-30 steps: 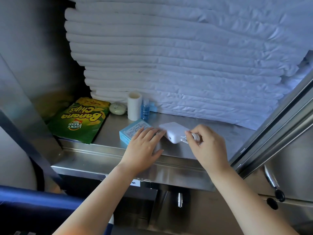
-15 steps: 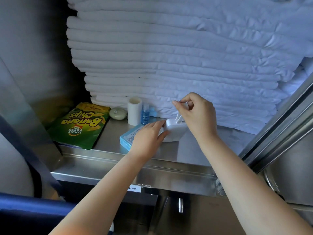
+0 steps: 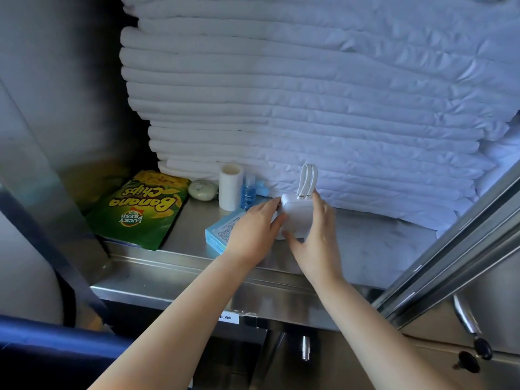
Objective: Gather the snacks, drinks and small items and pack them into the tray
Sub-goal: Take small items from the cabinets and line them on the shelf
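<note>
One view only. Camera on my head, wide-angle, facing forward and slightly down onto the shelf (image 3: 365, 249), close in; left hand (image 3: 253, 229) and right hand (image 3: 318, 235) mid-frame.

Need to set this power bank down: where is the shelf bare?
Bare shelf right of the right hand, bordered by linen stack, slanted rail and front lip. Narrow strip between banana chips bag and blue box. Crowded back-left: soap, paper roll, blue bottle.

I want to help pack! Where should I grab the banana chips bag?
Probably pinch the near edge of the chips bag, coming from the front: it lies flat on the shelf with that edge at the lip, while stacked linen blocks the back.
</note>
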`<state>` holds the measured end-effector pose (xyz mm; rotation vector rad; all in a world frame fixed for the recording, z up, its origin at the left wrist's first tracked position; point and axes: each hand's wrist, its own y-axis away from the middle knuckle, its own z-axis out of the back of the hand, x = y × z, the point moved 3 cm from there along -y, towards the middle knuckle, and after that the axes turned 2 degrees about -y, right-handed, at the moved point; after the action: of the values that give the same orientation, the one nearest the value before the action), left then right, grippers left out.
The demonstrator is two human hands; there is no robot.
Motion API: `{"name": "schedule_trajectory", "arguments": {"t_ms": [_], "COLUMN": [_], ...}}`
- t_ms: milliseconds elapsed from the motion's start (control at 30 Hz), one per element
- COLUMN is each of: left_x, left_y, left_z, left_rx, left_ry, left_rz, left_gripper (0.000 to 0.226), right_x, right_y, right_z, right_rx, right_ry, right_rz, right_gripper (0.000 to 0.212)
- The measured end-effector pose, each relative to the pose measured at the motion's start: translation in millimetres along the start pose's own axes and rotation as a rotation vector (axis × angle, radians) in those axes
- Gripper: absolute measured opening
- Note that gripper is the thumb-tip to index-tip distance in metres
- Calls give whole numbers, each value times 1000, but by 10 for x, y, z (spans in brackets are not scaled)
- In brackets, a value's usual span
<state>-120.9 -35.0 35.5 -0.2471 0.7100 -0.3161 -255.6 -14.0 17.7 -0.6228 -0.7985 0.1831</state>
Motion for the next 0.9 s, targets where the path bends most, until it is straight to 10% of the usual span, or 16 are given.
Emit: {"name": "schedule_trajectory", "arguments": {"t_ms": [367, 900], "left_x": [260, 493], "left_y": [248, 390], "left_z": [160, 101], "left_rx": [-96, -215], "left_ry": [-437, -360], "left_rz": [-197, -143], "left_gripper": [42, 39], "right_x": [-108, -87], "right_y": [-104, -707], "right_z": [-180, -643], "right_rx": [5, 76], "right_ry": [58, 134], "right_rz": [-100, -48], "right_gripper": [108, 105]}}
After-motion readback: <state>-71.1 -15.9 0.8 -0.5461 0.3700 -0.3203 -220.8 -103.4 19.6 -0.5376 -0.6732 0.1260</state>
